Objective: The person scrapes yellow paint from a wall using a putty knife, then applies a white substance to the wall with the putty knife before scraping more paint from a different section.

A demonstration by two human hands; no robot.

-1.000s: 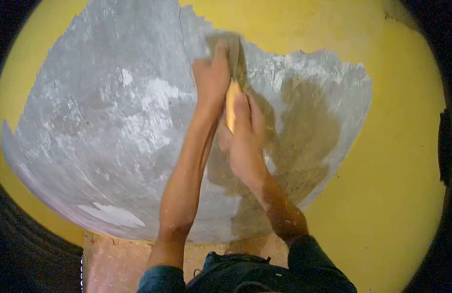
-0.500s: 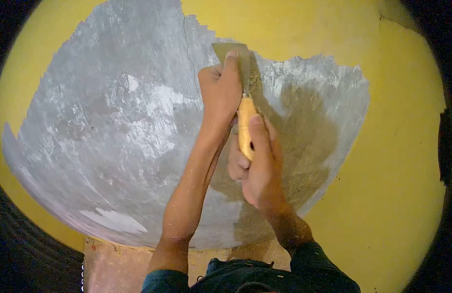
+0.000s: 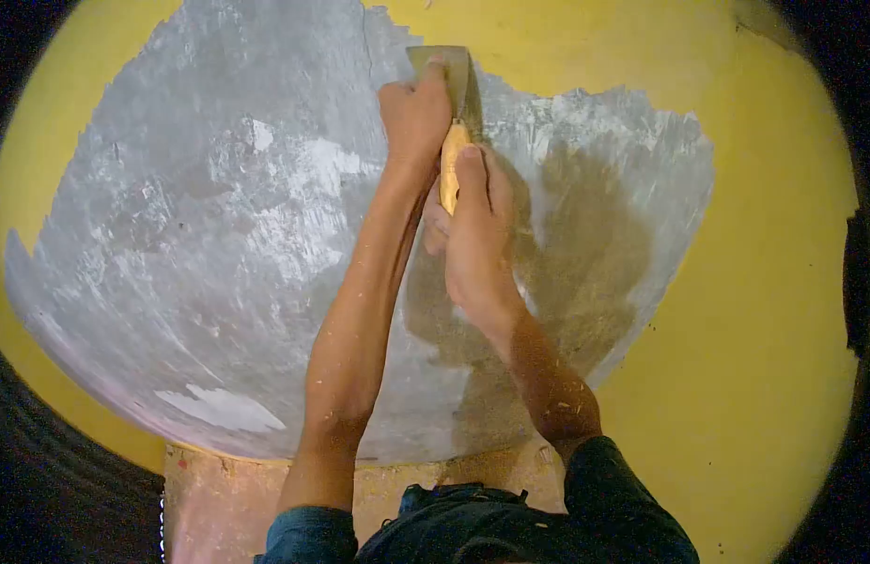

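A paint scraper with a wooden handle and a wide metal blade is held up against the wall, blade uppermost. My right hand wraps round the handle, thumb along its front. Higher up, my left hand grips the blade, thumb pressed on its face and the other fingers curled, partly hidden. The blade's top edge meets the ragged border between the yellow paint and the bare grey patch. Small flakes cling to both forearms.
Yellow paint surrounds the grey patch on the left, top and right. A thin crack runs down the grey near the top. Below the wall lies a pinkish-brown floor, and shadows of my arms fall right of the scraper.
Both hands and the scraper have moved up the wall and slightly left. The blade's edge now sits higher, and a small flake of yellow paint border beside it has come away.
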